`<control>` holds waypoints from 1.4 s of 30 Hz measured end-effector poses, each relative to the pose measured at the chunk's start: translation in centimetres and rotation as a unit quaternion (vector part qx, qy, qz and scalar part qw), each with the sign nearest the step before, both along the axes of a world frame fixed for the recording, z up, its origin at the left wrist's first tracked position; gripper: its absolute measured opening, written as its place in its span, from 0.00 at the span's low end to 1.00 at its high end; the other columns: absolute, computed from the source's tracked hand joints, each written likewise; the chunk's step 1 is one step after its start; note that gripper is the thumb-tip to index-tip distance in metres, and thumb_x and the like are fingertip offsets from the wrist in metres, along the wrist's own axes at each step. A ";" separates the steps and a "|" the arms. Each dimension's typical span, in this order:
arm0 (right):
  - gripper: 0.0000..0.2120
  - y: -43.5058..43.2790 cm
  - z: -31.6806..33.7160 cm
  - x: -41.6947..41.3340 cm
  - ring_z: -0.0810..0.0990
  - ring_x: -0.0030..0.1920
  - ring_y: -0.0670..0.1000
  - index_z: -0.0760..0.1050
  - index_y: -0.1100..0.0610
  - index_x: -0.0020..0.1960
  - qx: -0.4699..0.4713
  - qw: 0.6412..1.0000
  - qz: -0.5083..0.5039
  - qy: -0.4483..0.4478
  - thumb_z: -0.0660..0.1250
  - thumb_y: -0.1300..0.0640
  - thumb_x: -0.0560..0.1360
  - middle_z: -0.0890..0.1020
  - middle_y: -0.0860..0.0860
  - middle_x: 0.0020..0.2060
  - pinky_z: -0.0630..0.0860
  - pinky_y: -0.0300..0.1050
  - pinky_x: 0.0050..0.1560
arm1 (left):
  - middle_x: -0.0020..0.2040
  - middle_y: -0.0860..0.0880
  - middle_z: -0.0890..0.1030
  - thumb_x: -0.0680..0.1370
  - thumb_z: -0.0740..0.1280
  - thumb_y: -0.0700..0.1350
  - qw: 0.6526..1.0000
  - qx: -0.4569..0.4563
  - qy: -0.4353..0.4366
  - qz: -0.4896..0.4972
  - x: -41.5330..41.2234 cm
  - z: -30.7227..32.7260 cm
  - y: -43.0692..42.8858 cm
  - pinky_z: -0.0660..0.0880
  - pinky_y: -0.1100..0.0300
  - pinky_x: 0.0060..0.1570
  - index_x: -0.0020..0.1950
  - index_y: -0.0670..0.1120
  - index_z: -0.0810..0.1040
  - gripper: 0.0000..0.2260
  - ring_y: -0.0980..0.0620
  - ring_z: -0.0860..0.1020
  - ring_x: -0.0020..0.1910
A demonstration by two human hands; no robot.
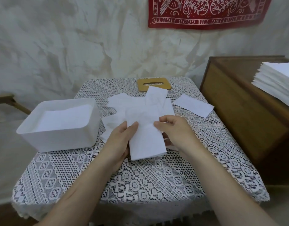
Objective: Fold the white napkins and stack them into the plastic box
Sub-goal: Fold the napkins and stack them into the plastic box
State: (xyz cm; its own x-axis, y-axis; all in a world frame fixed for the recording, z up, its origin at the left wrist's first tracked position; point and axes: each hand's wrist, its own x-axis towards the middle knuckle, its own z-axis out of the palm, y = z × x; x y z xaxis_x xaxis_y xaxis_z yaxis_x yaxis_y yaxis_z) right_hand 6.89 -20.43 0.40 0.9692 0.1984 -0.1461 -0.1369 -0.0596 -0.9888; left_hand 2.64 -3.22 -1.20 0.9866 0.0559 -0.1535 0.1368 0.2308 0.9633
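A folded white napkin (147,141) is held above the lace-covered table. My left hand (119,141) grips its left edge with the thumb on top. My right hand (174,131) pinches its right edge. Under and behind it lies a loose pile of white napkins (137,105), spread flat and overlapping. One more folded napkin (193,107) lies apart at the right. The white plastic box (58,137) stands at the table's left, with folded napkins (63,118) stacked inside it.
A wooden lid with a slot (153,84) lies at the table's far edge, partly under a napkin. A wooden cabinet (238,103) stands right of the table and carries a tall stack of white napkins (276,82). A red cloth (205,12) hangs on the wall.
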 end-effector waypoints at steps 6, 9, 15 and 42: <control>0.06 -0.1 -0.5 0.5 0.80 0.32 0.49 0.78 0.49 0.48 -0.107 0.989 -0.057 -0.081 0.74 0.50 0.76 0.82 0.48 0.41 0.76 0.42 0.29 | 0.58 0.48 0.87 0.85 0.63 0.45 1.000 0.001 -0.002 0.015 0.1 -0.1 0.1 0.82 0.49 0.56 0.66 0.45 0.79 0.11 0.47 0.85 0.58; 0.11 -0.3 -0.4 0.5 0.82 0.36 0.47 0.78 0.49 0.53 -0.093 0.995 -0.002 -0.017 0.75 0.46 0.75 0.83 0.50 0.47 0.75 0.39 0.30 | 0.58 0.47 0.87 0.85 0.63 0.44 1.000 0.002 -0.005 0.013 0.2 -0.1 0.3 0.84 0.53 0.49 0.66 0.45 0.79 0.11 0.47 0.86 0.56; 0.05 0.1 -0.8 1.3 0.74 0.22 0.39 0.79 0.59 0.47 -0.045 0.998 0.038 0.023 0.70 0.58 0.80 0.78 0.42 0.24 0.73 0.37 0.30 | 0.57 0.48 0.87 0.83 0.67 0.44 0.997 0.074 -0.002 0.020 0.9 -0.6 0.9 0.82 0.49 0.54 0.66 0.47 0.80 0.12 0.46 0.86 0.55; 0.04 -1.1 -0.8 5.5 0.79 0.35 0.53 0.77 0.55 0.44 -0.278 0.957 -0.063 -0.054 0.68 0.57 0.77 0.82 0.50 0.37 0.75 0.49 0.42 | 0.51 0.50 0.88 0.83 0.67 0.43 0.993 0.097 0.020 0.057 1.6 0.0 2.5 0.82 0.56 0.40 0.59 0.49 0.82 0.07 0.50 0.87 0.47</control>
State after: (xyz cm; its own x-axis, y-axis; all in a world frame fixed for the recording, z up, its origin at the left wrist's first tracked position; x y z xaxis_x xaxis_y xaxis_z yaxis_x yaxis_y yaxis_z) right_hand 12.37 -21.57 -0.42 0.9957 -0.0001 -0.0924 -0.0759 -0.5713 -0.8172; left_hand 4.20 -0.69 -1.20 0.9654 0.1992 -0.1682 0.1598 0.0576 0.9855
